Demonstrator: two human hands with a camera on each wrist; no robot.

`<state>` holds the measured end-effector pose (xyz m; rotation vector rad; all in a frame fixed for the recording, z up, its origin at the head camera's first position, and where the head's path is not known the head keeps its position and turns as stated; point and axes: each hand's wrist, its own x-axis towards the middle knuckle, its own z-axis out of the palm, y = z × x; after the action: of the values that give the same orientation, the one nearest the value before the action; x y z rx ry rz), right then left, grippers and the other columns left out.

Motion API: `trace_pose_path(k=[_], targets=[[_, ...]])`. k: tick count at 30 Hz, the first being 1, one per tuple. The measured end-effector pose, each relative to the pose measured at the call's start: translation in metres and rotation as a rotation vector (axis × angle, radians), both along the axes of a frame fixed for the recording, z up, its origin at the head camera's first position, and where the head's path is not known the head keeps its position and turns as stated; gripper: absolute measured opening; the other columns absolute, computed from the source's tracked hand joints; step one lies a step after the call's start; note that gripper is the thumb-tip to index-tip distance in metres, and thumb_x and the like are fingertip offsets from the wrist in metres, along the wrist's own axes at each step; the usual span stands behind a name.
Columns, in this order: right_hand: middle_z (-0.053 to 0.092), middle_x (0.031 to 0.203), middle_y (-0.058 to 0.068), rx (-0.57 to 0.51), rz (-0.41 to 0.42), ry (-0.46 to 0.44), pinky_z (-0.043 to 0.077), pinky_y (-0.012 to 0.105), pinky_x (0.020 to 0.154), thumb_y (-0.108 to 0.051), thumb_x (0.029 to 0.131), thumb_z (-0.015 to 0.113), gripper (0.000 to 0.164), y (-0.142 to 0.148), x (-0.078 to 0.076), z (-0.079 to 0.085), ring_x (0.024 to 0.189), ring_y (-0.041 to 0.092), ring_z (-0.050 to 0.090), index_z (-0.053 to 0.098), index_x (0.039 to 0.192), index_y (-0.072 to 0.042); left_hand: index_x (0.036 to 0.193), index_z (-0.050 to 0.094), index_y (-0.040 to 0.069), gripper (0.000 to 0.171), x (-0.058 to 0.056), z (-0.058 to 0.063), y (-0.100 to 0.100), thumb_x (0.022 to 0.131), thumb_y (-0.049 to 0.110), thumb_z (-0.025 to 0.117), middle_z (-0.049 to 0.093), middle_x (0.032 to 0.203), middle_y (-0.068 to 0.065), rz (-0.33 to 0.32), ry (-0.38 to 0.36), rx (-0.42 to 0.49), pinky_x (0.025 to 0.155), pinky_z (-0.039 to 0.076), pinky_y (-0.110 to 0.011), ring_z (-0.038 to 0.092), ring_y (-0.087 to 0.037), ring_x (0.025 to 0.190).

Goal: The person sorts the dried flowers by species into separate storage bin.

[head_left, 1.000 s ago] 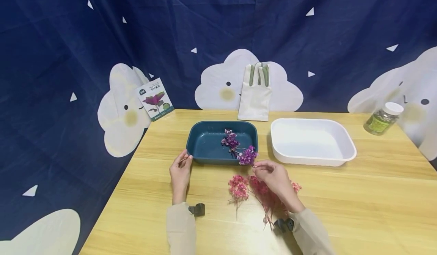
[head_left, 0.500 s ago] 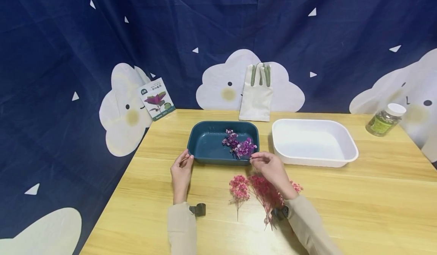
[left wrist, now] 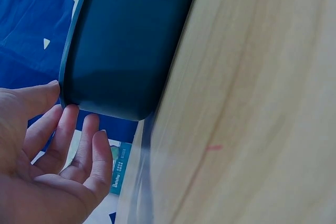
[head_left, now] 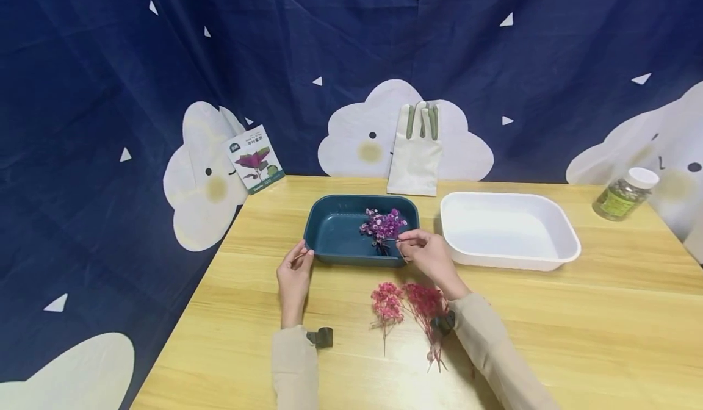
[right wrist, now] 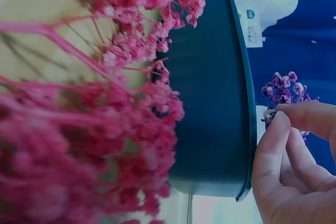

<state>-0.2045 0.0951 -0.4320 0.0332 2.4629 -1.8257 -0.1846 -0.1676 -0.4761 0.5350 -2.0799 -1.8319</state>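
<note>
At the near left corner of a dark teal tray (head_left: 351,260), my left hand (head_left: 295,274) holds the rim. The left wrist view shows its thumb and fingertips about that rim (left wrist: 63,72), the other fingers loosely bent. My right hand (head_left: 431,256) pinches the stem of a purple dried-flower sprig (right wrist: 286,90) over the tray's right end. Its blossoms (head_left: 391,222) overlap another purple cluster (head_left: 371,230) inside the tray, so the two are hard to tell apart. Pink dried-flower sprigs (head_left: 387,303) lie on the table below the right hand, partly hidden by the right forearm.
To the right stands a white tray (head_left: 511,258). A jar with a white lid (head_left: 626,194) is at the far right. Gloves (head_left: 415,154) and a plant-picture packet (head_left: 255,160) lean against the blue curtain (head_left: 351,25) behind the wooden table (head_left: 236,337).
My right hand has moved left and slightly away from me, bringing the purple sprig from the tray's near right edge over its inside. The left hand stays at the rim.
</note>
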Motion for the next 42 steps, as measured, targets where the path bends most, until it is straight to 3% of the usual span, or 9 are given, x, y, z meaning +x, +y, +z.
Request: trace_pose_path(k=[4, 13, 23, 28, 42], targets=[[0.073, 0.096, 0.019, 0.049, -0.004, 0.033, 0.056, 0.022, 0.065, -0.008, 0.087, 0.066, 0.021, -0.003, -0.01, 0.002, 0.066, 0.006, 0.064, 0.07, 0.106, 0.001, 0.128, 0.064, 0.005, 0.037, 0.0, 0.0, 0.002, 0.092, 0.012, 0.067, 0.064, 0.114, -0.011, -0.007, -0.005, 0.003, 0.079, 0.046, -0.006, 0.058, 0.005, 0.088], [0.072, 0.097, 0.021, 0.049, 0.032, 0.035, 0.06, 0.037, 0.075, -0.007, 0.09, 0.064, 0.022, -0.006, -0.03, 0.001, 0.067, 0.006, 0.063, 0.068, 0.108, 0.004, 0.127, 0.064, 0.004, 0.036, 0.0, -0.002, 0.004, 0.091, 0.01, 0.067, 0.063, 0.11, -0.009, -0.009, 0.009, 0.023, 0.077, 0.047, -0.007, 0.059, 0.005, 0.086], [0.073, 0.097, 0.022, -0.015, 0.078, 0.037, 0.059, 0.027, 0.068, -0.002, 0.088, 0.064, 0.019, -0.023, -0.041, 0.001, 0.07, 0.012, 0.068, 0.068, 0.105, 0.008, 0.126, 0.065, 0.002, 0.036, -0.001, -0.001, 0.001, 0.091, 0.009, 0.067, 0.065, 0.11, -0.012, 0.004, 0.029, -0.012, 0.079, 0.047, -0.007, 0.06, 0.003, 0.087], [0.073, 0.101, 0.023, -0.073, 0.12, -0.001, 0.058, 0.023, 0.068, 0.0, 0.089, 0.063, 0.019, -0.032, -0.046, -0.002, 0.071, 0.009, 0.066, 0.067, 0.106, 0.008, 0.127, 0.064, 0.003, 0.036, 0.0, 0.0, 0.0, 0.091, 0.011, 0.067, 0.064, 0.113, -0.013, 0.005, 0.018, -0.011, 0.079, 0.046, -0.007, 0.06, 0.0, 0.09], [0.073, 0.102, 0.023, -0.122, 0.149, -0.028, 0.058, 0.025, 0.07, -0.002, 0.09, 0.065, 0.02, -0.041, -0.054, -0.011, 0.073, 0.009, 0.067, 0.068, 0.106, 0.008, 0.127, 0.064, 0.005, 0.038, -0.001, -0.003, 0.0, 0.091, 0.014, 0.068, 0.064, 0.116, -0.015, 0.002, -0.001, 0.009, 0.079, 0.046, -0.007, 0.06, -0.003, 0.093]])
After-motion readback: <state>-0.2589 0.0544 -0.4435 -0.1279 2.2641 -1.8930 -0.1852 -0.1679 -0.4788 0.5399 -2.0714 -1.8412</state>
